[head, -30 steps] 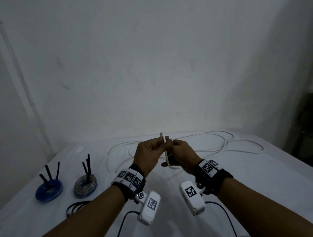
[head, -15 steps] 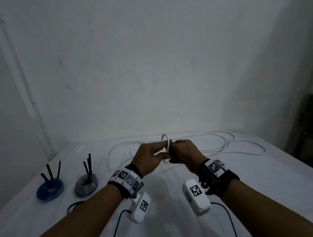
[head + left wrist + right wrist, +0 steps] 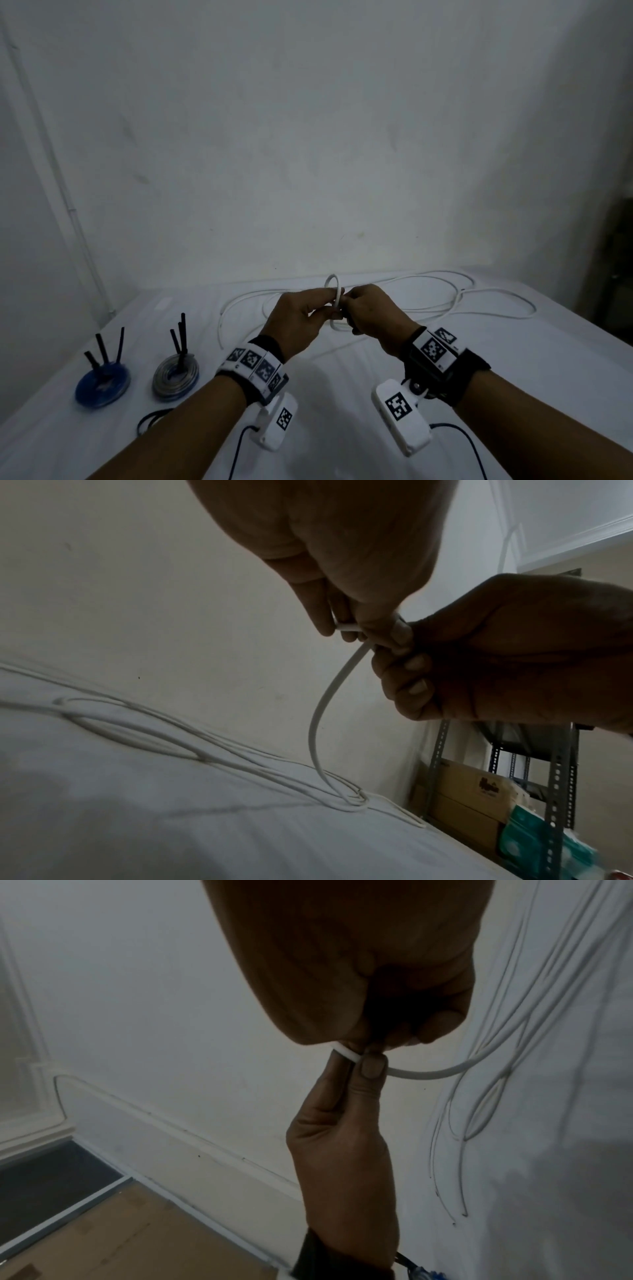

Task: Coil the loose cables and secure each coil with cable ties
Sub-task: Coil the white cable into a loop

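Note:
A long white cable (image 3: 455,301) lies in loose loops across the far side of the white table (image 3: 342,383). Both hands are raised over the table's middle and meet at one end of the cable. My left hand (image 3: 310,313) pinches a small loop of the white cable (image 3: 334,291) between thumb and fingers. My right hand (image 3: 364,313) grips the same cable right beside it, fingers curled round it. In the left wrist view the cable (image 3: 329,704) hangs from the hands down to the table. In the right wrist view the cable (image 3: 421,1073) curves away from the pinch.
On the left of the table stand a blue coil (image 3: 102,380) and a grey coil (image 3: 175,373), each with black cable ties sticking up. A black cable (image 3: 152,416) lies near the front left. A metal shelf with boxes (image 3: 479,791) stands past the table's right edge.
Both hands have stayed together and risen slightly. The small loop of white cable standing above the fingers has closed into a rounder ring; a hanging bend below the hands has been drawn in.

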